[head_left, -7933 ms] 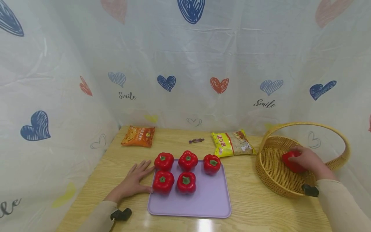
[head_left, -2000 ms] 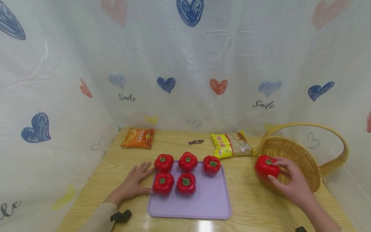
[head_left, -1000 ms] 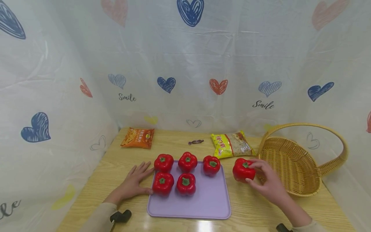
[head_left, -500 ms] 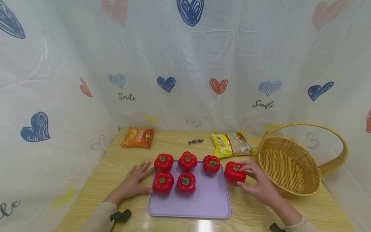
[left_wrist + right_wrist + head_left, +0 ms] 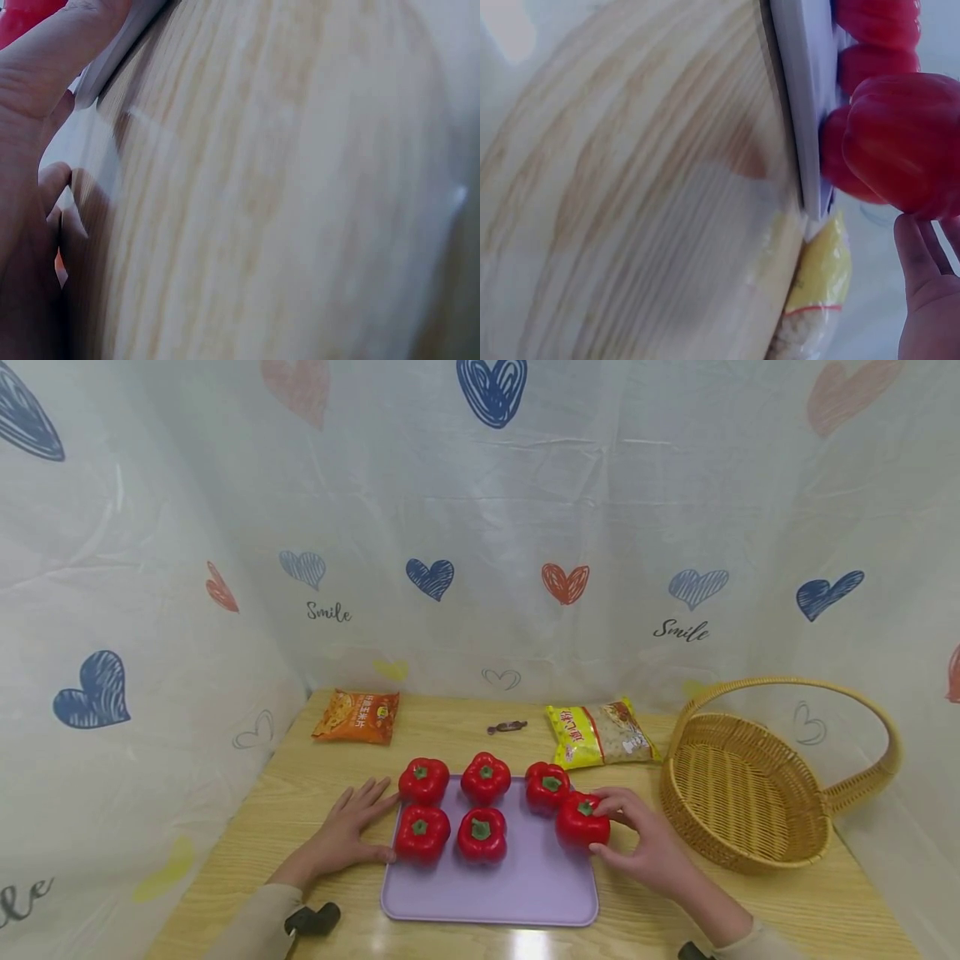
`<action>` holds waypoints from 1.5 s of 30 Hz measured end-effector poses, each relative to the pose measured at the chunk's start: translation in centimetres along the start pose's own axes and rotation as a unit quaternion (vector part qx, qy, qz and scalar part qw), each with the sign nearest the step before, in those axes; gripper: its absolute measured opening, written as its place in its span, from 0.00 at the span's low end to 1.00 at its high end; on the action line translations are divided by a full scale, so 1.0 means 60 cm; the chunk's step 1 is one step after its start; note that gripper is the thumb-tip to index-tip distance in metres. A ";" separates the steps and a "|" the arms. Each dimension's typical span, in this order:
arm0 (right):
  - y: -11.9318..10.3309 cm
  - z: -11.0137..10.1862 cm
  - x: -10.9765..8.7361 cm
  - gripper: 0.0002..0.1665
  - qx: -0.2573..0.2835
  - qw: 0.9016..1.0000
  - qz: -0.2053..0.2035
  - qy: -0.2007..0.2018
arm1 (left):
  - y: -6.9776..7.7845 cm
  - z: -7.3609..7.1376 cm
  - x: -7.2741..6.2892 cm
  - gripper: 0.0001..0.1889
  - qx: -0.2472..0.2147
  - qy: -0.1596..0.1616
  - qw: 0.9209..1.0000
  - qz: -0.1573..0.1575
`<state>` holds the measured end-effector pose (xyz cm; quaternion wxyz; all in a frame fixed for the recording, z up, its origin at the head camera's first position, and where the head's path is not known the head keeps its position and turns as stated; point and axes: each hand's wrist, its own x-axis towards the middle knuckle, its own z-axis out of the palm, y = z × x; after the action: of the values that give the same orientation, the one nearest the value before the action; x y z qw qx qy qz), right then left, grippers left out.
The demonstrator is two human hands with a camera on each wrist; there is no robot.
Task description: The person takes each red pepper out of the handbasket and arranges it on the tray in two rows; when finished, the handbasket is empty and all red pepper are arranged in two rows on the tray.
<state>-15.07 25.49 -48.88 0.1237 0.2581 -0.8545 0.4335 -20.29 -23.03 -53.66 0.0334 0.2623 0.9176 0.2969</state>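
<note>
My right hand [image 5: 647, 845] grips a red bell pepper [image 5: 582, 823] between thumb and fingers, over the right side of the lilac tray [image 5: 517, 897]. In the right wrist view the held pepper [image 5: 907, 142] shows large, above the level of the tray edge [image 5: 799, 97]. Several other red bell peppers stand on the tray: two at the left, two in the middle, and one back-right pepper [image 5: 547, 788] partly overlapped by the held one. My left hand [image 5: 347, 828] lies flat at the tray's left edge, fingers spread and thumb touching near the front-left pepper [image 5: 422, 833].
A wicker basket [image 5: 675, 806] with a tall handle stands at the right, nothing seen inside. Along the back lie an orange snack bag [image 5: 358, 716], a small brown wrapped candy [image 5: 507, 727] and a yellow food bag [image 5: 602, 733]. A heart-printed curtain [image 5: 480, 643] encloses the table.
My right hand has lifted the pepper out of the basket and carried it left, from beside the basket to over the tray. The basket now sits tilted differently. My left hand has stayed put.
</note>
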 end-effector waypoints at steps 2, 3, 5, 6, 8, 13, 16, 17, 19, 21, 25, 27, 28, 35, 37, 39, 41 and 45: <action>-0.001 0.007 0.001 0.29 0.002 1.000 -0.004 -0.004 | 0.000 0.000 0.000 0.49 0.000 0.000 1.000 0.000; -0.001 0.010 0.001 0.28 0.005 1.000 -0.005 -0.007 | 0.000 0.000 0.000 0.49 0.000 0.000 1.000 0.000; -0.001 0.017 0.002 0.28 0.010 1.000 -0.006 -0.012 | 0.000 0.000 0.000 0.49 0.000 0.001 1.000 0.000; -0.001 0.021 0.003 0.28 0.012 1.000 -0.006 -0.014 | 0.000 -0.001 0.000 0.49 -0.001 0.001 1.000 0.000; 0.000 0.028 0.004 0.28 0.018 1.000 -0.008 -0.020 | 0.000 -0.001 0.000 0.49 0.000 0.002 1.000 0.001; 0.003 0.046 0.007 0.28 0.029 0.999 -0.019 -0.032 | -0.002 0.000 0.000 0.49 0.003 0.004 1.000 0.002; 0.001 0.056 0.009 0.29 0.026 0.999 -0.011 -0.043 | -0.003 0.001 0.000 0.49 0.003 0.004 1.000 0.003; 0.000 0.058 0.010 0.29 0.026 0.999 -0.009 -0.046 | -0.003 0.001 0.000 0.49 0.003 0.004 1.000 0.003; -0.002 0.062 0.011 0.30 0.025 0.998 -0.003 -0.051 | -0.004 0.002 0.000 0.49 0.003 0.004 1.000 0.003; -0.005 0.065 0.012 0.29 0.027 0.998 0.003 -0.056 | -0.006 0.003 0.000 0.49 0.003 0.003 1.000 0.003; -0.007 0.069 0.013 0.28 0.029 0.998 0.015 -0.059 | -0.010 0.005 0.001 0.49 0.003 0.000 1.000 0.004; -0.008 0.070 0.014 0.28 0.027 0.997 0.023 -0.062 | -0.011 0.005 0.002 0.49 0.003 0.000 1.000 0.004; -0.009 0.071 0.014 0.28 0.026 0.997 0.026 -0.063 | -0.011 0.005 0.001 0.49 0.003 0.000 1.000 0.004; -0.014 0.071 0.014 0.30 0.000 0.997 0.041 -0.068 | -0.011 0.005 0.001 0.49 0.000 0.000 1.000 0.001; -0.015 0.071 0.014 0.30 -0.010 0.997 0.043 -0.066 | -0.012 0.006 0.002 0.49 0.000 -0.001 1.000 0.001; -0.015 0.071 0.013 0.31 -0.015 0.997 0.044 -0.065 | -0.012 0.005 0.002 0.49 0.000 0.000 1.000 0.002; -0.015 0.072 0.012 0.31 -0.017 0.997 0.046 -0.066 | -0.012 0.006 0.002 0.49 0.000 0.000 1.000 0.002; -0.014 0.073 0.010 0.31 -0.019 0.996 0.052 -0.067 | -0.012 0.006 0.002 0.49 -0.001 0.000 1.000 0.003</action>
<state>-15.04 21.36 -50.61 0.0483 0.2397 -0.8809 0.4052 -20.65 -23.27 -54.31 0.0329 0.2653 0.9164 0.2979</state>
